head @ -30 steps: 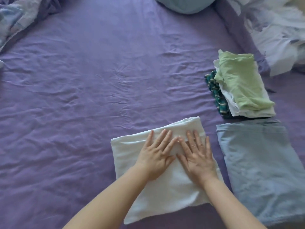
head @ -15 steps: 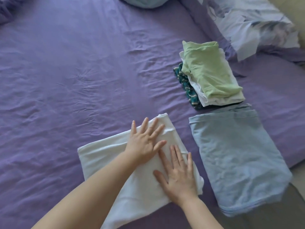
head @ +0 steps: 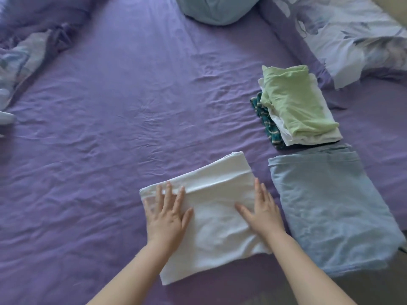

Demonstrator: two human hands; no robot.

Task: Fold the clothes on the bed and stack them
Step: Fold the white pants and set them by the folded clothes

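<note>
both grips, the left hand [head: 165, 213] and right hand [head: 263, 209], are lying wide and flat, pressing the white cloth [head: 211, 219] between them; smoothing outward evenly should be keeping edges aligned.

Head view: a folded white cloth [head: 211, 214] lies on a purple bedsheet [head: 105, 133]. The left hand [head: 166, 213] and right hand [head: 263, 211] press flat on its left and right sides, fingers straight. Just right lies a folded blue cloth [head: 330, 208]; beyond it, a green-topped stack of clothes [head: 295, 106].
</note>
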